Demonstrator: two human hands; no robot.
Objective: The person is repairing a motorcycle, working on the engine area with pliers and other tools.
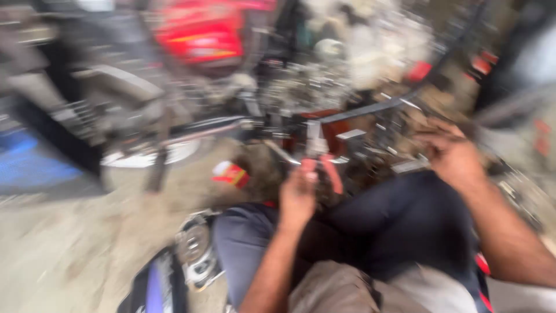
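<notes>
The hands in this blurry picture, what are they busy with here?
A seated person's left hand grips a red-handled tool, probably pliers, pointed at a red machine part. The right hand reaches into metal parts beside it; blur hides what it holds. A red motorcycle stands behind.

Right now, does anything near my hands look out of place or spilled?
A small red and white packet lies loose on the dusty ground, left of the left hand. The picture is too blurred to judge more.
</notes>
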